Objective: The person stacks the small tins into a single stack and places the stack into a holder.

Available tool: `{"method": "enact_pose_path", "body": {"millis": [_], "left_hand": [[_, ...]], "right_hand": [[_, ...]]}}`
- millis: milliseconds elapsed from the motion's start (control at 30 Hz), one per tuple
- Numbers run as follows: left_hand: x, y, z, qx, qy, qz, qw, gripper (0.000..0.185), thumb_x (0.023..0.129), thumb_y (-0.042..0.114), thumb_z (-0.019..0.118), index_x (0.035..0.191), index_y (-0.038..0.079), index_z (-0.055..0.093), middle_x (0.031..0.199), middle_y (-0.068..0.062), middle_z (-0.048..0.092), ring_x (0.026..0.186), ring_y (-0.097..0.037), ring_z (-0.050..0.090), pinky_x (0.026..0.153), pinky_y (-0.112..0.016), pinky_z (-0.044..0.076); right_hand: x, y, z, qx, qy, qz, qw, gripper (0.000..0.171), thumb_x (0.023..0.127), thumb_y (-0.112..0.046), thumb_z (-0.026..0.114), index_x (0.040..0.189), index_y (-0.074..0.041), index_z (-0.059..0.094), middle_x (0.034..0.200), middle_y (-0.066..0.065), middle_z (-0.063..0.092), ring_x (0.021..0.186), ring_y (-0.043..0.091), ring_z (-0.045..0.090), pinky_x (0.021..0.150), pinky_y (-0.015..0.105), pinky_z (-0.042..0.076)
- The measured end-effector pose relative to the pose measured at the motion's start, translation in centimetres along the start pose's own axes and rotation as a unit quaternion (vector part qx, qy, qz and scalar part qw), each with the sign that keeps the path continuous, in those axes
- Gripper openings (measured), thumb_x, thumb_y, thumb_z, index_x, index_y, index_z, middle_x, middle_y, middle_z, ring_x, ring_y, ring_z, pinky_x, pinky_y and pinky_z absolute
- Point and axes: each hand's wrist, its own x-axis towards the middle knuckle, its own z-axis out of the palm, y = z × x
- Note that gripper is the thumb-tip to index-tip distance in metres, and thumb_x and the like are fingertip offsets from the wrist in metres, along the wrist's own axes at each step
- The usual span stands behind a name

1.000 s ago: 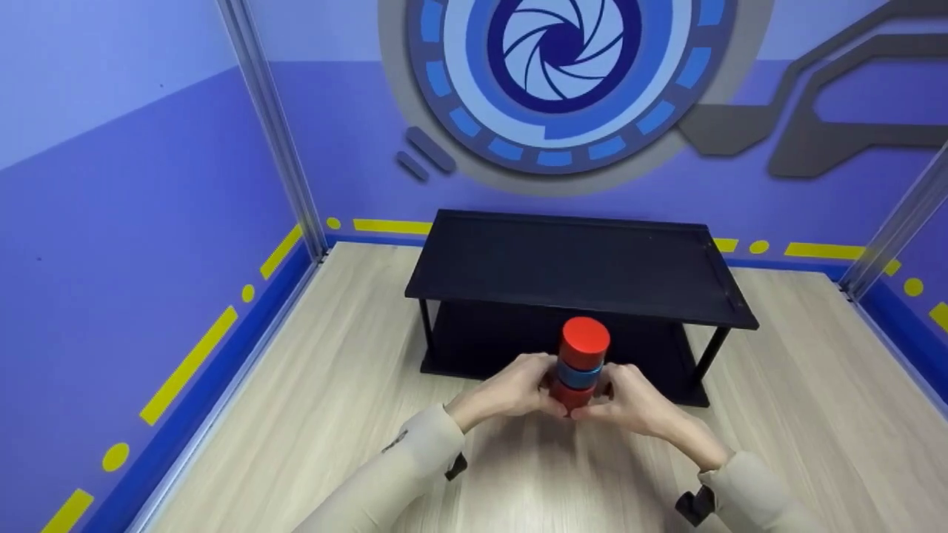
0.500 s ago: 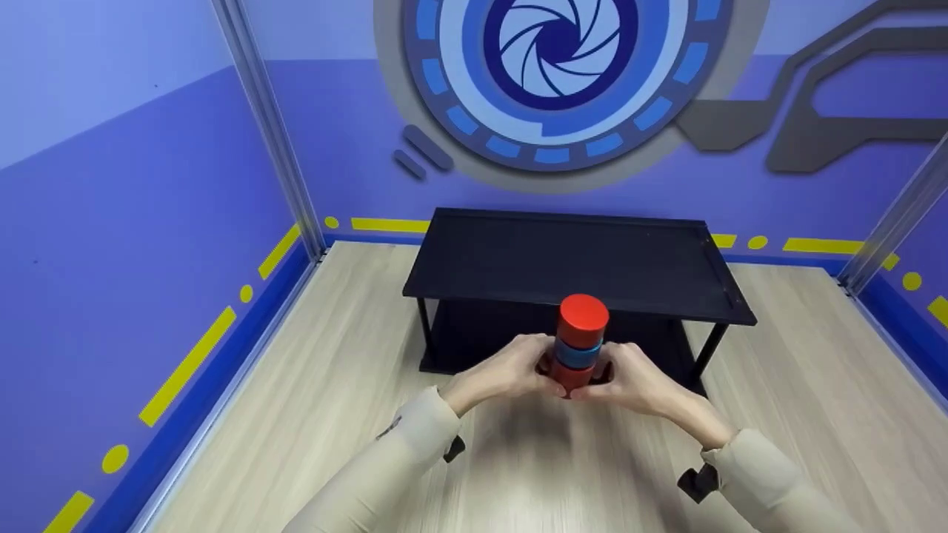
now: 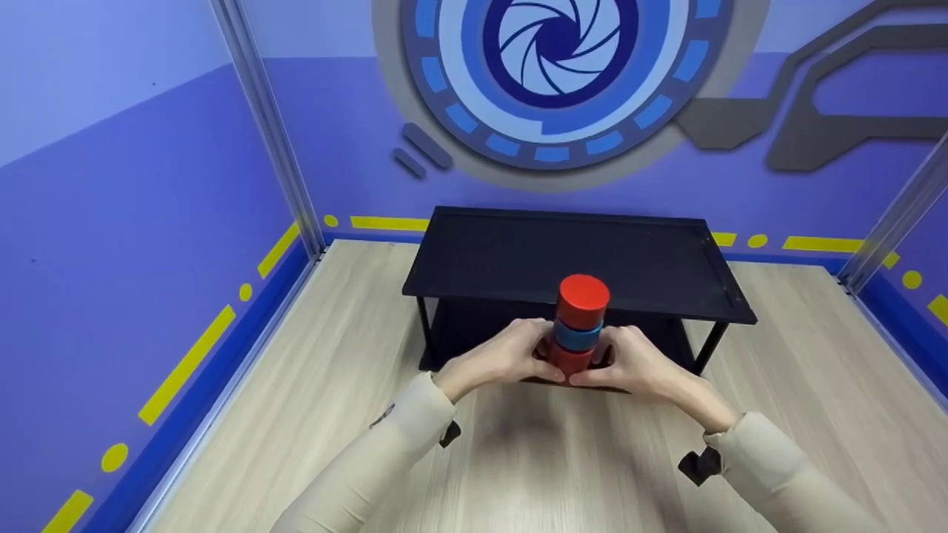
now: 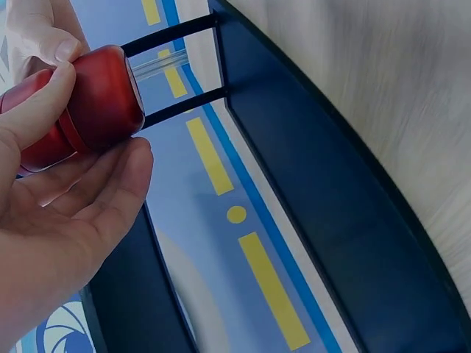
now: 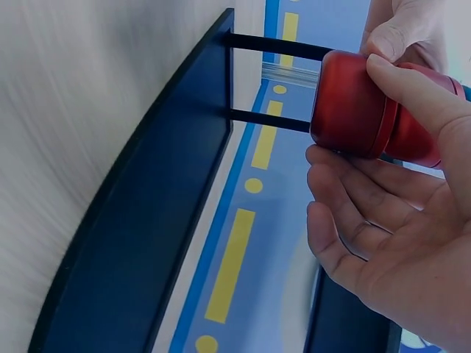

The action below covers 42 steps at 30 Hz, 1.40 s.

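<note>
A red cylindrical container (image 3: 583, 300) with a blue band round its middle stands nearly upright in the head view, raised in front of the black two-tier rack (image 3: 563, 259). My left hand (image 3: 511, 352) grips its lower part from the left, thumb across the near side. From the other side, my right hand (image 3: 629, 359) grips it too, and the thumb tips nearly meet. In the left wrist view the red base (image 4: 110, 95) shows above slightly bent fingers (image 4: 132, 173). The right wrist view shows that base (image 5: 346, 103) between thumb and fingers.
The rack's lower shelf (image 3: 474, 333) lies behind the hands, its front edge partly covered by them. Thin black posts (image 3: 711, 348) join the two tiers. Pale wood table (image 3: 333, 333) surrounds it, with blue printed walls (image 3: 326, 133) at the back and sides.
Both hands have lifted the red container up and forward; its top now overlaps the rack's upper shelf in the head view. The grip looks the same.
</note>
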Motion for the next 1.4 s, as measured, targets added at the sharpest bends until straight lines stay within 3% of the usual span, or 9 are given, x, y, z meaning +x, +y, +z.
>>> {"method": "enact_pose_path", "body": {"millis": [300,567,1400], "left_hand": [[0.1,0.5,-1.1,-0.005,-0.004,0.0,1.0,0.042,0.079,0.022,0.079,0.117,0.012,0.062,0.107,-0.001,0.068,0.088,-0.005,0.063,0.079,-0.017,0.05],[0.1,0.9,-2.1,-0.024,0.003,0.002,0.9997,0.043,0.078,0.021,0.08,0.117,0.013,0.062,0.106,0.0,0.069,0.087,-0.005,0.064,0.08,-0.018,0.052],[1.1,2.2,-5.1,-0.026,0.03,0.008,0.9992,0.044,0.08,0.023,0.079,0.118,0.011,0.063,0.103,-0.002,0.068,0.088,-0.009,0.064,0.081,-0.019,0.052]], "right_hand": [[0.6,-0.8,-1.1,0.022,-0.017,0.014,1.0,0.037,0.076,-0.036,0.081,0.099,-0.009,0.068,0.079,0.004,0.071,0.064,0.002,0.06,0.057,0.02,0.048],[1.1,-1.4,-2.0,0.038,-0.024,0.014,0.999,0.035,0.075,-0.035,0.082,0.096,-0.009,0.069,0.075,0.003,0.07,0.06,0.003,0.059,0.054,0.021,0.047],[3.0,-3.0,-5.2,0.02,-0.016,0.017,1.0,0.038,0.074,-0.031,0.083,0.104,-0.011,0.071,0.083,0.001,0.073,0.065,0.008,0.061,0.06,0.022,0.049]]}}
